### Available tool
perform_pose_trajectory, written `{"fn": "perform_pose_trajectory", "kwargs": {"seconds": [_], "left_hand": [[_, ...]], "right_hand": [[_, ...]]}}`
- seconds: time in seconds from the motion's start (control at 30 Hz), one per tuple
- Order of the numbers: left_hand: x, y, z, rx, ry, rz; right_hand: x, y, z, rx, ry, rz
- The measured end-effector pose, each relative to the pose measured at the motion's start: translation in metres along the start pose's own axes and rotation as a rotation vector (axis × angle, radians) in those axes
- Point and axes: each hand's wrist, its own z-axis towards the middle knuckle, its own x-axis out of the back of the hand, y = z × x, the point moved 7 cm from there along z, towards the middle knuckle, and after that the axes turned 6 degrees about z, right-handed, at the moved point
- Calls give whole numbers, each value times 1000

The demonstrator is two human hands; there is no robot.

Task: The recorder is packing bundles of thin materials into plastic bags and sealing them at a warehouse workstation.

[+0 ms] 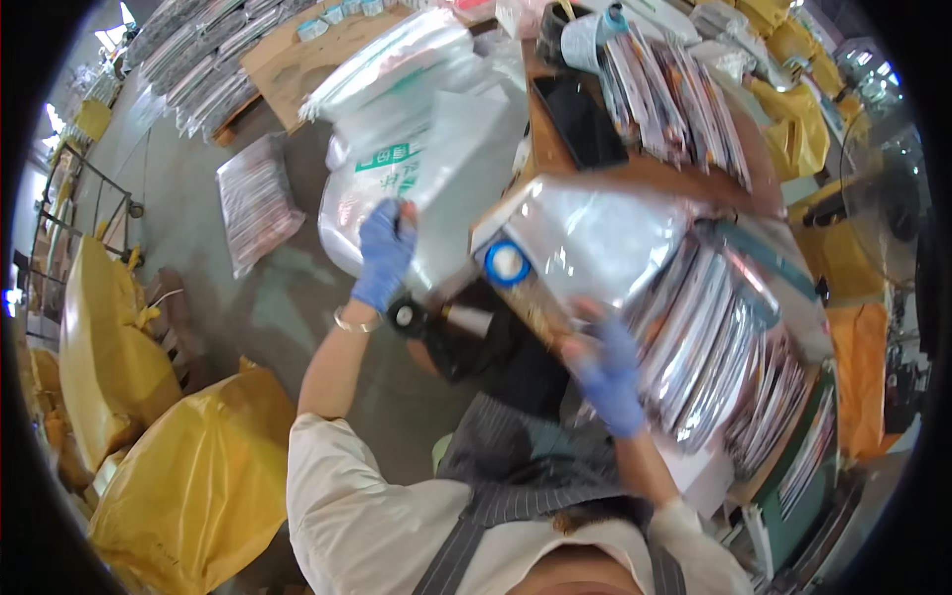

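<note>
My left hand (pixel 385 253), in a blue fingertipless glove, is closed on a white plastic bag (pixel 451 174), at the stack of white bags with green print (pixel 367 119). My right hand (pixel 605 362), gloved alike, is motion-blurred at the cardboard edge beside a clear plastic bag (pixel 585 238); its grip is unclear. A blue-rimmed tape roll (pixel 507 262) lies near that edge. Rows of thin wrapped packets (pixel 694 357) fill the right side, with a long teal tool (pixel 744 278) across them. A black phone (pixel 580 121) lies farther back.
Yellow sacks (pixel 183 476) crowd the lower left, near a metal trolley (pixel 94 188). A wrapped bundle (pixel 258 203) lies on the floor. Stacked bundles and cardboard (pixel 273 74) are at the back left. A fan (pixel 878 188) stands at the right, by more yellow sacks.
</note>
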Motion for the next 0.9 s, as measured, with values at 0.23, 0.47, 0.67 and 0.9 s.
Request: {"fn": "perform_pose_trajectory", "kwargs": {"seconds": [0.23,0.47,0.67,0.9], "left_hand": [[94,140,-143,168,-50,-44],[122,160,-200,343,26,-192],[130,154,-222,462,-23,-206],[161,89,-230,433,291,-82]], "right_hand": [[-108,-33,-52,-139,-64,892],[-121,-22,-118,-343,-148,1227],[-136,-29,-139,-474,-190,1478],[-94,-49,-90,256,-159,-314]]}}
